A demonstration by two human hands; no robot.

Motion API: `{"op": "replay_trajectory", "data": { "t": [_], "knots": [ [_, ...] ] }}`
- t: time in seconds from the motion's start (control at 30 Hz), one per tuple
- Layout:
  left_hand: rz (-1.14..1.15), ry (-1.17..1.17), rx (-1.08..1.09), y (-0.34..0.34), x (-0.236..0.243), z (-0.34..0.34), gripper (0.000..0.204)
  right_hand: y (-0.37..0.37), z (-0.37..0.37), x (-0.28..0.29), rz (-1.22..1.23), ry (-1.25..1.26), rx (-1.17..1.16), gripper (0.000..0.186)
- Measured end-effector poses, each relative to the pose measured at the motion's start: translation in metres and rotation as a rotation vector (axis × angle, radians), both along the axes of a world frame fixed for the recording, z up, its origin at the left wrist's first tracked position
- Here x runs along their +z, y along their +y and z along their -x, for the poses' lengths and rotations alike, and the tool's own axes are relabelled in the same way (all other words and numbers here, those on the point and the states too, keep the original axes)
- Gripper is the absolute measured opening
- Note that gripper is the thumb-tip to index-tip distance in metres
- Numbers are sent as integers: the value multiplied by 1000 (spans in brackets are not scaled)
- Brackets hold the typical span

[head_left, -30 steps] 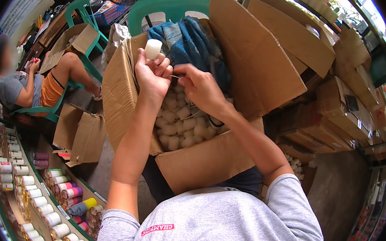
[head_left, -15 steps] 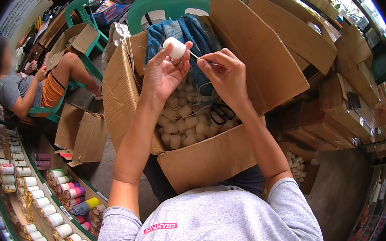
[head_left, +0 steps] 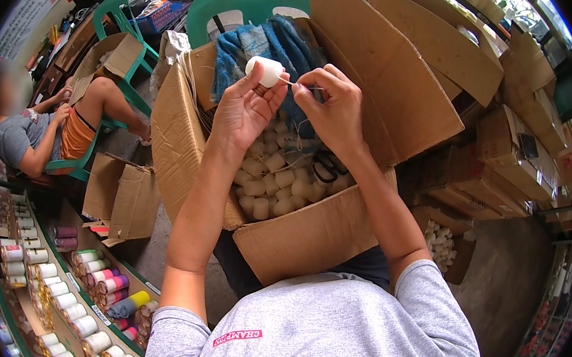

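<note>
Shirt [head_left: 356, 337]: chest bears one red rectangular patch [head_left: 237, 337] with pale lettering, inverted in view. Shelf [head_left: 85, 297]: front edge carries white label strips [head_left: 99, 314], print too small to read. Sign [head_left: 16, 34], upper left: lettering blurred.

The candle [head_left: 265, 72] looks smooth and waxy.

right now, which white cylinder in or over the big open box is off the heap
The white cylinder in the left hand, raised above the cardboard box and seen against the blue cloth; the other cylinders lie heaped inside.
</note>
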State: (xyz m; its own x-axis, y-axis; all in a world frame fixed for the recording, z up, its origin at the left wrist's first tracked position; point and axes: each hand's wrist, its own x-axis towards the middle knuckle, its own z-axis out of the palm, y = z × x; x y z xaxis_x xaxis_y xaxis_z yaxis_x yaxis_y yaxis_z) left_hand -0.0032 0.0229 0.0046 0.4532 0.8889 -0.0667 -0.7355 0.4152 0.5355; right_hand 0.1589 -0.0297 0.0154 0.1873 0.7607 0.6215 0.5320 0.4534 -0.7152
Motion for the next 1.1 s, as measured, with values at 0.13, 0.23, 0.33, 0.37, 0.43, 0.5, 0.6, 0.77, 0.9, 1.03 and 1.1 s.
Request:
{"op": "replay_trajectory", "data": {
  "t": [0.13,0.23,0.33,0.37,0.43,0.5,0.6,0.77,0.9,1.03,1.1],
  "knots": [
    [-39,66,33,-3,1,-1,35,1,-1,-2,12,-24,-21,8],
    [-90,110,60,-3,0,-2,35,0,-1,-1,8,-34,-31,8],
    [-130,130,65,-4,-1,-2,35,0,0,0,-1,-39,-37,8],
    [-142,131,67,-4,-1,-3,35,0,0,0,5,-47,-33,8],
    [-164,128,61,-4,-1,-3,34,1,1,-1,18,-63,-25,9],
    [-184,122,42,-4,-1,-3,34,4,1,-7,22,-54,-1,9],
    [-230,149,16,-3,-2,-3,34,5,2,-8,8,-22,54,9],
    [-208,174,55,-4,-5,-3,37,5,6,-5,-1,45,122,7],
    [-198,231,119,-2,-4,-1,39,-3,2,-3,45,93,98,8],
    [-259,243,86,-5,-4,-9,42,2,5,-7,-12,47,98,9],
    [-252,235,120,-11,6,-10,45,5,6,-5,-105,21,89,9]
  ]
}}
